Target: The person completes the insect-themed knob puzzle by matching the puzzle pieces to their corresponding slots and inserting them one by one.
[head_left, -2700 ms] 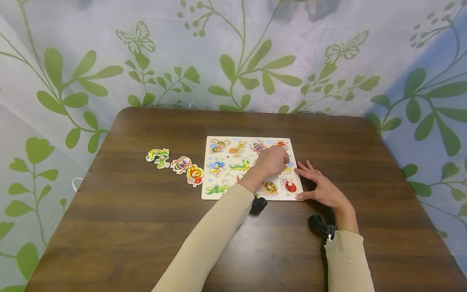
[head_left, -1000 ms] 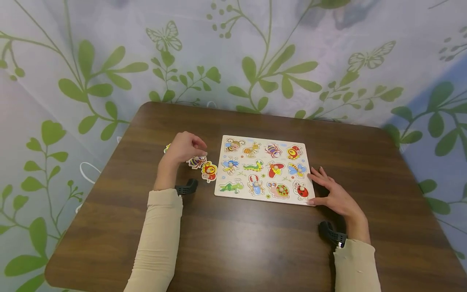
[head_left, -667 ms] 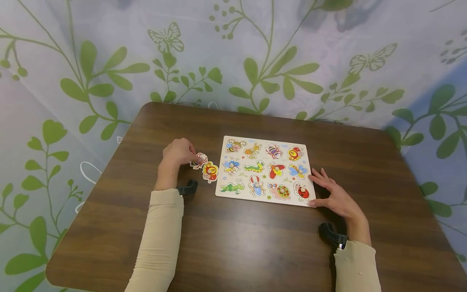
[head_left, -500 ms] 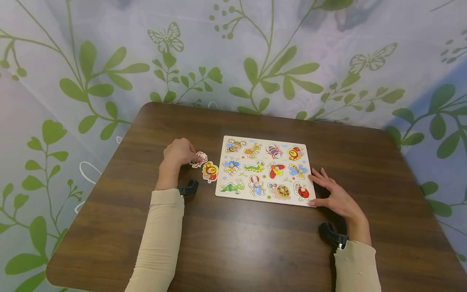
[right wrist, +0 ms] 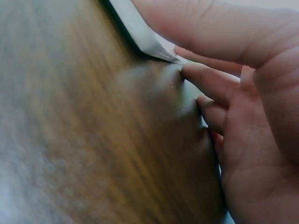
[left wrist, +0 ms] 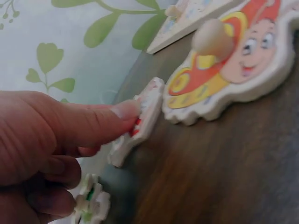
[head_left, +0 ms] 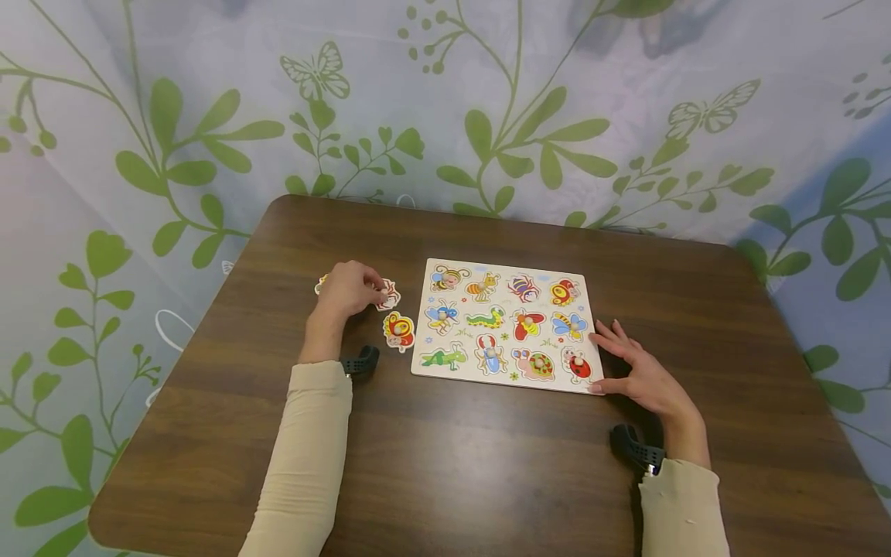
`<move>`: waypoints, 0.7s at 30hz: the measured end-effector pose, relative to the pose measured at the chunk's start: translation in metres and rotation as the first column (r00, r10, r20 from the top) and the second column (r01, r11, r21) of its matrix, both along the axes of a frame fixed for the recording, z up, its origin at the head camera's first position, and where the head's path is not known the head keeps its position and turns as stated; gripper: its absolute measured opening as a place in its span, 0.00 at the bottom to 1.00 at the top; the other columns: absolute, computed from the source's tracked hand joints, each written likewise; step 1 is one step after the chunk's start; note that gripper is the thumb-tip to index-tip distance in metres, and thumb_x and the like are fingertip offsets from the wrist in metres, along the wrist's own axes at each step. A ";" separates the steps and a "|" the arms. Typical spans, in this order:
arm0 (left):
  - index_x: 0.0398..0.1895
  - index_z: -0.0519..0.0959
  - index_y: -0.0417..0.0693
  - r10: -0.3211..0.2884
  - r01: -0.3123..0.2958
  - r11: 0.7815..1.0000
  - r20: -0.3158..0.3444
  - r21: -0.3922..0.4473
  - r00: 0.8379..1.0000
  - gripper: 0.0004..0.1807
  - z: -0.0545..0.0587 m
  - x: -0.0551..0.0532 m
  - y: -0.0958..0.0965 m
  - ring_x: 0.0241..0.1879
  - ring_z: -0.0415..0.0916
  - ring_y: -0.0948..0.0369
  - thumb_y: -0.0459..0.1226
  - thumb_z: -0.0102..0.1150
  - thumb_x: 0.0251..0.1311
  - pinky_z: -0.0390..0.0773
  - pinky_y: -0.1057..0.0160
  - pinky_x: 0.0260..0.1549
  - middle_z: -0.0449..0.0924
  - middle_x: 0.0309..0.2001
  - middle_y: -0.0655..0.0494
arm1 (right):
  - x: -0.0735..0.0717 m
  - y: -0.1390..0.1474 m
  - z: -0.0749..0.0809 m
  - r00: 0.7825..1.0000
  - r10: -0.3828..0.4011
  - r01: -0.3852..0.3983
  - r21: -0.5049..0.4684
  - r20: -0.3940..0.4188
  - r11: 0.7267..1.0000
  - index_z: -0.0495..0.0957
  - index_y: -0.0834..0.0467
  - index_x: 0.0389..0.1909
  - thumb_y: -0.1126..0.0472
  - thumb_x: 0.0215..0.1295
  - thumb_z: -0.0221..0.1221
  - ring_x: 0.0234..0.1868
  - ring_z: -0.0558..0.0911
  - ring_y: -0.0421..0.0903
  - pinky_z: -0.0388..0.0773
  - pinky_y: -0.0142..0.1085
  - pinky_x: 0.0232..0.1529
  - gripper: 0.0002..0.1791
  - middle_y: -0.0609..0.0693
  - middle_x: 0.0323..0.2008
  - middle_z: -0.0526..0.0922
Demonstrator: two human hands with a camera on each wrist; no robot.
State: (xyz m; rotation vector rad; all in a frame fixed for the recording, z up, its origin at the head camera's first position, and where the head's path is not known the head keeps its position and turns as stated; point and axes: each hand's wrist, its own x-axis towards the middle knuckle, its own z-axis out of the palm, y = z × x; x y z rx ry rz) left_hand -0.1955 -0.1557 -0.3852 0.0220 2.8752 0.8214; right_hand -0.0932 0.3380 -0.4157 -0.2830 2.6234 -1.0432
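My left hand (head_left: pixel 344 288) pinches a spider puzzle piece (head_left: pixel 391 295) between thumb and fingers; the knob is mostly covered. In the left wrist view the spider piece (left wrist: pixel 148 112) stands tilted beside a red and yellow butterfly piece (left wrist: pixel 252 70) with a round wooden knob. The butterfly piece (head_left: pixel 398 331) lies flat, left of the pale puzzle board (head_left: pixel 465 339), which carries rows of insect pictures, several of them with knobs. At the board's lower right edge rests my right hand (head_left: pixel 647 379), fingers extended and thumb on the corner. The board's corner (right wrist: pixel 152 44) shows in the right wrist view.
A bit of a yellow piece (head_left: pixel 321 283) peeks out behind the left hand. A green-marked piece (left wrist: pixel 96 205) sits below the fingers in the left wrist view. The brown wooden table (head_left: pixel 480 464) ends at a leaf-patterned curtain (head_left: pixel 445 116).
My left hand has left the board's upper right and gone to the loose pieces on the left. It has shifted the spider piece away from the butterfly piece. The right hand stays at the board.
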 end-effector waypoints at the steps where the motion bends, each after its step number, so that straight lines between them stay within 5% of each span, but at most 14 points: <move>1: 0.37 0.87 0.51 -0.001 0.001 1.000 -0.002 0.007 1.000 0.10 0.000 -0.001 0.001 0.36 0.72 0.52 0.43 0.68 0.54 0.68 0.59 0.31 0.81 0.35 0.50 | 0.000 0.000 0.000 1.000 -0.001 0.001 0.001 0.000 1.000 0.60 0.55 0.73 0.52 0.49 0.72 0.79 0.34 0.58 0.34 0.72 0.66 0.50 0.52 0.78 0.46; 11: 0.35 0.88 0.51 0.008 -0.005 1.000 -0.105 0.030 0.994 0.08 -0.004 -0.005 0.010 0.33 0.71 0.55 0.42 0.69 0.54 0.65 0.61 0.30 0.79 0.27 0.53 | 0.001 0.001 0.000 1.000 -0.002 0.002 -0.003 -0.003 1.000 0.61 0.54 0.73 0.51 0.49 0.72 0.79 0.34 0.57 0.34 0.71 0.66 0.50 0.51 0.78 0.47; 21: 0.39 0.87 0.48 0.042 0.007 0.973 -0.207 0.229 0.977 0.10 -0.003 -0.005 0.038 0.33 0.69 0.55 0.42 0.70 0.55 0.67 0.61 0.32 0.77 0.30 0.52 | 0.000 0.001 -0.001 1.000 -0.003 0.003 0.009 -0.003 1.000 0.61 0.54 0.73 0.51 0.49 0.72 0.79 0.35 0.57 0.36 0.73 0.65 0.49 0.51 0.78 0.47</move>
